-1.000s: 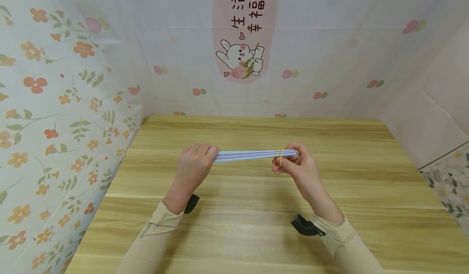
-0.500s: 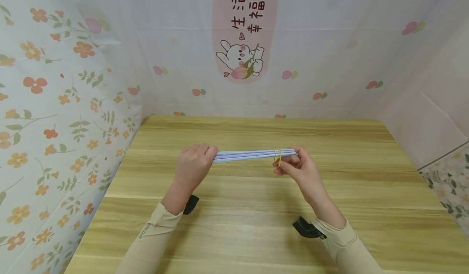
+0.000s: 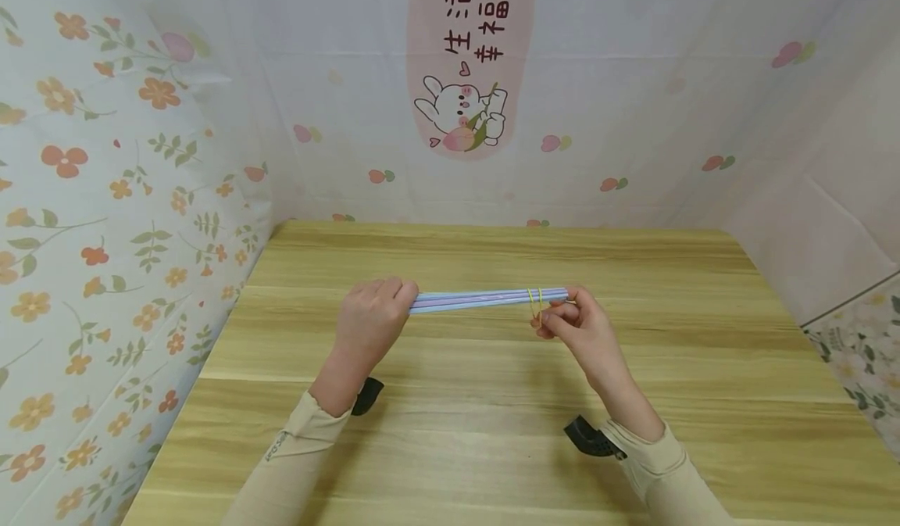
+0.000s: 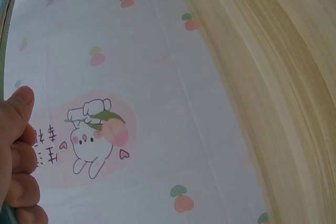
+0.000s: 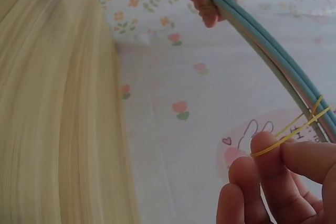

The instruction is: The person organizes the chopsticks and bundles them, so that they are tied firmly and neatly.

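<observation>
As a wooden-topped table (image 3: 457, 416) stretched out below, a person held a bundle of slender blue and purple rods (image 3: 471, 301) above it, nearly level from one hand to the other. The left hand (image 3: 373, 315) gripped one end, its fingers curled round the rods in a fist. At the opposite end, the right hand (image 3: 583, 327) pinched a yellow band (image 3: 540, 301) between thumb and fingertips. Two strands of the band crossed the rods near that end and ran taut down to the fingertips; whether they circled the bundle completely could not be told. In the right wrist view the band looped over one fingertip, just beside the thumb, while the rods passed close by the hand. The left wrist view caught the fist at its edge, with only slivers of the bundle showing above and below it.

Pale beige sleeves (image 3: 678, 479) covered both forearms, the left one bearing small dark lettering, and a black device (image 3: 591, 438) jutted from the right cuff, with a similar dark piece (image 3: 367, 397) beside the left wrist. Behind the table hung a white cloth (image 3: 633, 104) dotted with small fruit-like prints, its pink panel carrying a cartoon rabbit (image 3: 464, 112) turned sideways beneath dark Chinese characters. To the left, a second cloth (image 3: 119, 221) displayed orange and yellow flowers.
</observation>
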Tool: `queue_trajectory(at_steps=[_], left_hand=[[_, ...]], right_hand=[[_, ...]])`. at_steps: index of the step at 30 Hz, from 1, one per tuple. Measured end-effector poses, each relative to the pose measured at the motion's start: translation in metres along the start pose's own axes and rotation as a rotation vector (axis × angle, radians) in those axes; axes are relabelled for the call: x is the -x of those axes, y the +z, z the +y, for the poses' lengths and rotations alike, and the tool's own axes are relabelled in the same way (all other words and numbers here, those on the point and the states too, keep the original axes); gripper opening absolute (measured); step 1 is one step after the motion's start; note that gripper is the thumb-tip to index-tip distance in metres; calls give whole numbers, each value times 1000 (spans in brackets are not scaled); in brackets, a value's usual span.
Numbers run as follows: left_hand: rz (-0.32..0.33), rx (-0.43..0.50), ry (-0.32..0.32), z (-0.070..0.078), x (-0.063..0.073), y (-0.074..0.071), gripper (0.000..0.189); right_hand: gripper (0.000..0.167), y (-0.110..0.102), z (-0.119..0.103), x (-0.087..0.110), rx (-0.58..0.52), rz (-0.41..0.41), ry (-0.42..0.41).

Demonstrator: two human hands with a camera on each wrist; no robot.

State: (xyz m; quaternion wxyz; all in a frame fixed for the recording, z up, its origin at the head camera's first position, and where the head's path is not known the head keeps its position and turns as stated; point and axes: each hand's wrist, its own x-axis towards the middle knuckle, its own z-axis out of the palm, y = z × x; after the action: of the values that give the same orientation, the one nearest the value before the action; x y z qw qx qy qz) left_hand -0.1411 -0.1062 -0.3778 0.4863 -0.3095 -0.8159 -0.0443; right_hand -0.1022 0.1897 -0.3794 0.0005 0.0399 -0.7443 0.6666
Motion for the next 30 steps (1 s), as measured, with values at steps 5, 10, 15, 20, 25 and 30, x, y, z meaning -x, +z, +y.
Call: queue_trajectory(at_steps=[5,10,15,20,25,30], left_hand=[[-9,7,-16,0,1,0,23],[-42,9,-36,0,3,-1,26],[-78,6,-57,0,5,1,25],[-122,4,-81,1,4,1,24],[-109,9,-100,3,3,2,25],[-69,-5,-108,6,2,3,25]], right_hand=[[12,1,3,5,194,-3,-47],[5,4,7,13,473,-8,-283],[27,9,8,14,446,-43,-617],[36,16,10,9,300,-68,-843],[49,24,15,10,198,-19,-851],[52,27,19,18,-47,8,-624]])
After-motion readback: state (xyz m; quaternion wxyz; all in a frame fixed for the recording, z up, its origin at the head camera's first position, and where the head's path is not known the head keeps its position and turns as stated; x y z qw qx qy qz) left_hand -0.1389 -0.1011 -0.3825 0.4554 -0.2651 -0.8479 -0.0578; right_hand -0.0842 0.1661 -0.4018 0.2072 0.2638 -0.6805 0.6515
